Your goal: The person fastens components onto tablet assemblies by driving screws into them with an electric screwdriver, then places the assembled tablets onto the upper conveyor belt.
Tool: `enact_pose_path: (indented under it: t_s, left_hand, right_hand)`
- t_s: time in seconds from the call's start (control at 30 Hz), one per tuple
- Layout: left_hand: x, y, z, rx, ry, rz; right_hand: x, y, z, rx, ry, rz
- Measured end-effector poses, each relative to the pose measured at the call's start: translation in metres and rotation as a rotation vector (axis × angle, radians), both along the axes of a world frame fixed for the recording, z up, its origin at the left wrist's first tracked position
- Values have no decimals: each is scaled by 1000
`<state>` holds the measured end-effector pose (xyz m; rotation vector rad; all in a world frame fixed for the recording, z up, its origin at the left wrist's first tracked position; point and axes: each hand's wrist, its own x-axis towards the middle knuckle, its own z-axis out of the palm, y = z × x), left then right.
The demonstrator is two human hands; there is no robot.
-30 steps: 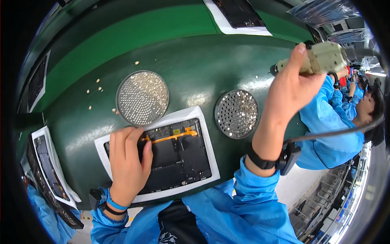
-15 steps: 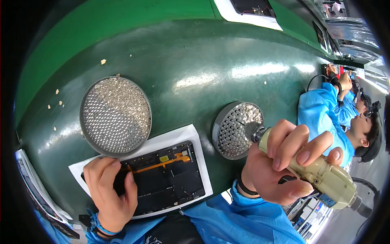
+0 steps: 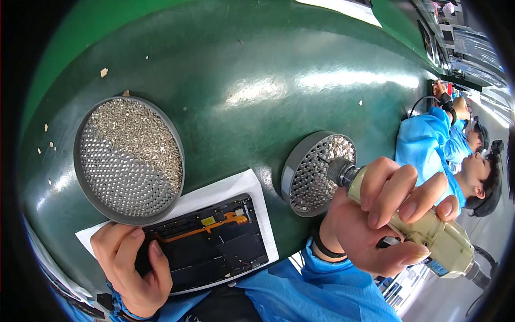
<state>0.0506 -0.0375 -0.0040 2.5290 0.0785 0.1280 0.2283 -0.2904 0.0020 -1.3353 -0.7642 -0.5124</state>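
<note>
Screwdriver [image 3: 445,241]: your right hand [image 3: 370,231] is wrapped around its pale casing, a firm grip that probably helps you aim its nose.
Bit [image 3: 322,159]: it points leftward over the smaller dish [image 3: 288,180], whose silvery pieces [image 3: 340,147] sit within easy reach of it; whether it touches any, you cannot tell from this view.
Device [image 3: 214,247]: its black inside faces up, orange ribbon [image 3: 204,229] bare; it lies under and beside your left hand [image 3: 129,268], with your right hand well off its right edge.
Left hand: your thumb and bent fingers stand apart at the device's left end, gripping nothing visible, perhaps to steady it.
White sheet [image 3: 230,189]: spread beneath the device, likely to spare it scratches from the bench [image 3: 225,134].
Larger dish [image 3: 145,219]: it sits just beyond your left fingertips, its rim overlapping the sheet in view, apparently for handy reach.
</note>
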Motion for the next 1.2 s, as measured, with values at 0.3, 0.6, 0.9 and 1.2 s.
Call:
enact_pose_path:
  t_s: [0.3,0.6,0.9,1.2]
  left_hand:
    - [0,-2,1,-14,20,9]
    - [3,2,2,-33,-23,-3]
    - [1,3,-7,-55,-133,-5]
    - [0,2,-7,-102,-103,9]
  right_hand:
    - [1,0,-1,-49,17,6]
    - [-10,7,5,-9,-2,-16]
    - [-38,35,16,11,234,588]
    - [-56,60,6,47,279,290]
